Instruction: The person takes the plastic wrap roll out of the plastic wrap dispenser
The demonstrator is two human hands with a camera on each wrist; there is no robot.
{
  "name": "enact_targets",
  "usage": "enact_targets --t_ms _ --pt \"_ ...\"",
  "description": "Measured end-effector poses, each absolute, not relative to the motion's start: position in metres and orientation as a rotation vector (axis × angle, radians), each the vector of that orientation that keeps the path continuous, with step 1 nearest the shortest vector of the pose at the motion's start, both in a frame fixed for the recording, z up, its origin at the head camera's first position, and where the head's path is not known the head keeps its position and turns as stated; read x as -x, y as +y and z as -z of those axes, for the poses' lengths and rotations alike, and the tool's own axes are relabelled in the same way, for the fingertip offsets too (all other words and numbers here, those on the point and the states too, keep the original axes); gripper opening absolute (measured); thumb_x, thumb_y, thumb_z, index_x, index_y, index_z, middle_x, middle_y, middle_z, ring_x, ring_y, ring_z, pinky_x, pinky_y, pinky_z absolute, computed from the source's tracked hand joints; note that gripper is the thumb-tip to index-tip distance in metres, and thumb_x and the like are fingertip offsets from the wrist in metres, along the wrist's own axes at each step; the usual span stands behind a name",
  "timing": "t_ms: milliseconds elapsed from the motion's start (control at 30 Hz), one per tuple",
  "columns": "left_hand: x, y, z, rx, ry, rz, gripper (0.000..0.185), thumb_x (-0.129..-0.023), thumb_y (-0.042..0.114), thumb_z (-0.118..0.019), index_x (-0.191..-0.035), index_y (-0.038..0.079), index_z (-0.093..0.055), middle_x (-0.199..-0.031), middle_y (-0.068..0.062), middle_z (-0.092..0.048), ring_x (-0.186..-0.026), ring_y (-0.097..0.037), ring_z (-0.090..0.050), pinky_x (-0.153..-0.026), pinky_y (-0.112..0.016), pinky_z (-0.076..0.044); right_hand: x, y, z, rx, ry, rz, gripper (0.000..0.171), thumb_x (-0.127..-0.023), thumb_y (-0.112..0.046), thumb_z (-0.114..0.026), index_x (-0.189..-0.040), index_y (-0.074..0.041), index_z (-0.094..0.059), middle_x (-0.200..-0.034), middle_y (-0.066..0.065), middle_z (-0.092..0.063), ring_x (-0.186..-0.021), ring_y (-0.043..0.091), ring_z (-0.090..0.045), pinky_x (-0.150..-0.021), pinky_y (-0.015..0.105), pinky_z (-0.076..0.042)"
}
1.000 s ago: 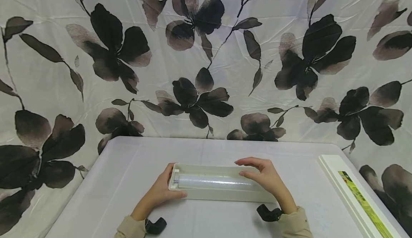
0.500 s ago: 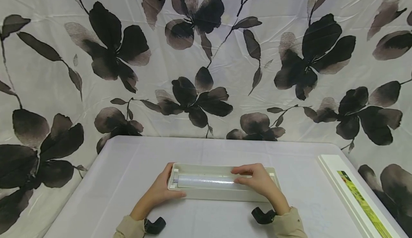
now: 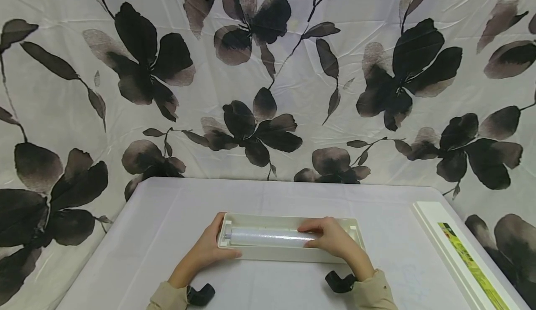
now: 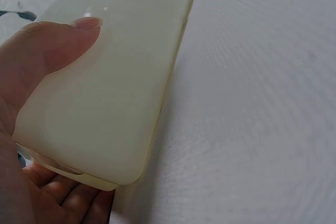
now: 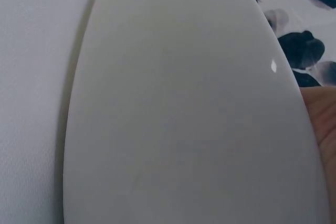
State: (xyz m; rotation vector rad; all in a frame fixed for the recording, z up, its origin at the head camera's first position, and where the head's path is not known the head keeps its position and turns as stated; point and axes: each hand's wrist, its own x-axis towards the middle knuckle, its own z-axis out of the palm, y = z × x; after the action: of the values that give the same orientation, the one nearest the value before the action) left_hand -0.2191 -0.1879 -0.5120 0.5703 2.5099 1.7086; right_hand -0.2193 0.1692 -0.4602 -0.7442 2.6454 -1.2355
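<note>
A long off-white dispenser box [image 3: 289,254] lies on the table with its top uncovered. Inside it sits a roll of cling film [image 3: 264,236], clear and shiny, running lengthwise. My left hand [image 3: 212,243] grips the box's left end, thumb along the near wall and fingers behind the end; the left wrist view shows that thumb pressed on the smooth wall [image 4: 115,98]. From above, my right hand [image 3: 335,240] reaches into the box and pinches the roll toward its right part, covering that end. In the right wrist view the box's wall [image 5: 184,103] hides most of this hand [image 5: 321,124].
A long white lid [image 3: 435,235] with a yellow-green label strip [image 3: 473,266] lies at the right side of the table. White cloth covers the tabletop [image 3: 293,198]. Behind it hangs a floral curtain [image 3: 326,82]. Dark wrist cameras [image 3: 201,295] sit below both hands.
My right hand has moved left and down, from above the box's right end onto the roll, its fingers closing on it. The left hand keeps its grip and the box stays put.
</note>
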Motion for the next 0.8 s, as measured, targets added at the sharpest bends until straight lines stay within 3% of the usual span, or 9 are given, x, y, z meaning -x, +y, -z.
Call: enact_targets --t_ms 367,800 --pt "0.2192 -0.1876 0.5124 -0.574 2.511 -1.714 0.091 -0.063 0.024 -0.093 -0.137 0.014 -0.041 -0.125 -0.008 -0.058 -0.11 -0.026 -0.055 -0.093 -0.037 -0.044 0.2196 0.169 0.461 0.768 2.633 1.179 0.033 -0.076 -0.003 -0.083 -0.108 -0.003 -0.075 -0.11 0.009 -0.072 -0.106 0.028 -0.064 -0.09 0.035 -0.051" --pt "0.2189 -0.1875 0.5116 -0.574 2.499 -1.717 0.093 -0.063 0.024 -0.093 -0.138 0.013 -0.04 -0.126 -0.008 -0.058 -0.11 -0.026 -0.055 -0.095 -0.042 -0.043 0.219 0.1686 0.4604 0.8 2.667 1.111 0.034 -0.078 -0.003 -0.081 -0.111 -0.005 -0.075 -0.112 0.008 -0.072 -0.111 0.031 -0.063 -0.095 0.041 -0.048"
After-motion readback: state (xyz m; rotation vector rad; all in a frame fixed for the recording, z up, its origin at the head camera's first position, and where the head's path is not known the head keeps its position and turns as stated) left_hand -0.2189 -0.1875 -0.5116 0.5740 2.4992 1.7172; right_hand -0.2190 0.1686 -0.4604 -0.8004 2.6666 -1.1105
